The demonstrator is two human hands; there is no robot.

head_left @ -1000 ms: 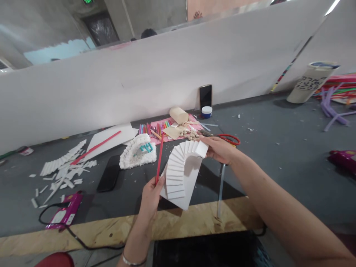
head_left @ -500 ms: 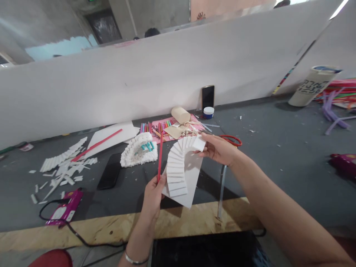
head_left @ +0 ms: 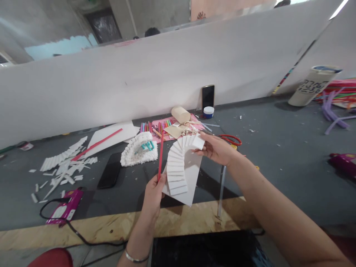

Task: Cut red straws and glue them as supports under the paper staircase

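Note:
I hold a white foam-board model of a curved staircase [head_left: 178, 168] above the grey table. My left hand [head_left: 152, 198] grips the lower left edge of its base and also pinches a red stick [head_left: 160, 155] that stands upright beside the steps. My right hand [head_left: 218, 148] is closed on the topmost step at the upper right. A second white curved model with teal posts [head_left: 138, 150] sits on the table just behind the stick.
White foam strips [head_left: 62, 167] and a red stick on a white sheet [head_left: 111, 137] lie left. A black phone [head_left: 109, 176], a pink glue gun with cord [head_left: 63, 211], coloured markers on a pink mat [head_left: 164, 128], red scissors [head_left: 229, 139], a metal ruler [head_left: 221, 191] and a white partition surround them.
The view shifted slightly. Both hands keep their hold on the staircase model, which has barely moved.

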